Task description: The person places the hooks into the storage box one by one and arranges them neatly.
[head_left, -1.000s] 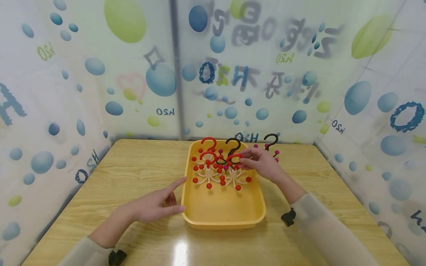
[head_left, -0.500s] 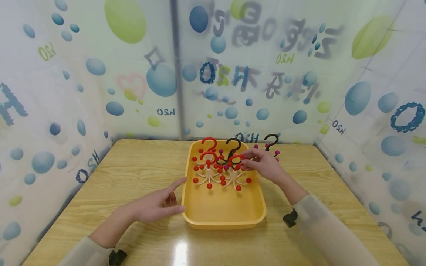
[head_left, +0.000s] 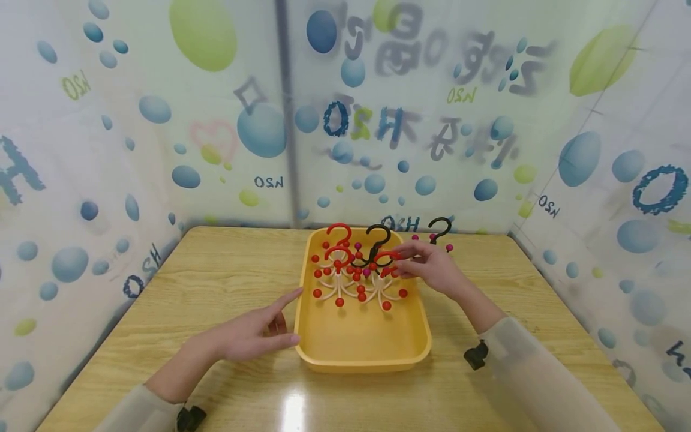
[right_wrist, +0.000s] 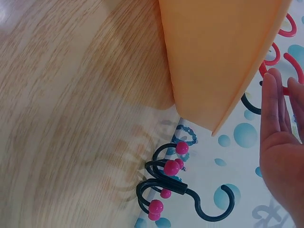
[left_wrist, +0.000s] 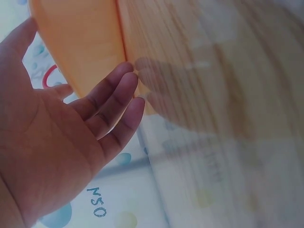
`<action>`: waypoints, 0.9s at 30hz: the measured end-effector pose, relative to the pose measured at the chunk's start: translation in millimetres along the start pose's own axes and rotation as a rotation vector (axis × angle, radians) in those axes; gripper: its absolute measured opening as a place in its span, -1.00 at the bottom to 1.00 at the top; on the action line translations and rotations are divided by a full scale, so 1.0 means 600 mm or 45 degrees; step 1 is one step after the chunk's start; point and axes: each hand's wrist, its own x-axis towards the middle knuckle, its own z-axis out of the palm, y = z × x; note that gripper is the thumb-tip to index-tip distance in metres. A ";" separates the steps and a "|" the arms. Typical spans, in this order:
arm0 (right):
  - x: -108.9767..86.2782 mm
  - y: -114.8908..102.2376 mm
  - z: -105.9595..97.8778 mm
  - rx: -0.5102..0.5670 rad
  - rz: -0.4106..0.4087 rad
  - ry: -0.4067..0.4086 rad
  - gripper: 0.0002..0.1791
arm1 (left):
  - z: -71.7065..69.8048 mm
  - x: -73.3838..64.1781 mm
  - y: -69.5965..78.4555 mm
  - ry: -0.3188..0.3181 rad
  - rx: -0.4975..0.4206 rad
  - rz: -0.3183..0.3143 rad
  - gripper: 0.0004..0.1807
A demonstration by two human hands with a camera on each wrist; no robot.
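My right hand [head_left: 432, 269] pinches the red hook of a massager [head_left: 381, 282] with curved white arms and red ball tips, which stands in the yellow tray [head_left: 367, 363]. In the right wrist view that hook [right_wrist: 300, 71] passes between finger and thumb. Two like red-hooked massagers, one in front [head_left: 338, 277] and one behind [head_left: 339, 227], stand at the tray's left. A black-hooked one [head_left: 388, 234] with magenta balls is behind the held one, partly hidden. My left hand [head_left: 248, 336] touches the tray's left rim with straight index finger and thumb; its other fingers [left_wrist: 114, 95] extend loosely.
A black massager [right_wrist: 175, 185] with magenta balls stands on the wooden table [head_left: 237, 264], right of the tray and partly behind my right hand in the head view. Printed curtains [head_left: 345, 120] close off the table's back and sides.
My right hand has shifted slightly right, and the red hook has turned a little that way with it. The massager's arms stay in place. My left hand and the tray have not moved.
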 end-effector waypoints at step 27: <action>-0.059 0.052 -0.078 -0.039 0.031 0.106 -0.53 | -0.001 0.000 0.001 0.000 0.016 0.004 0.03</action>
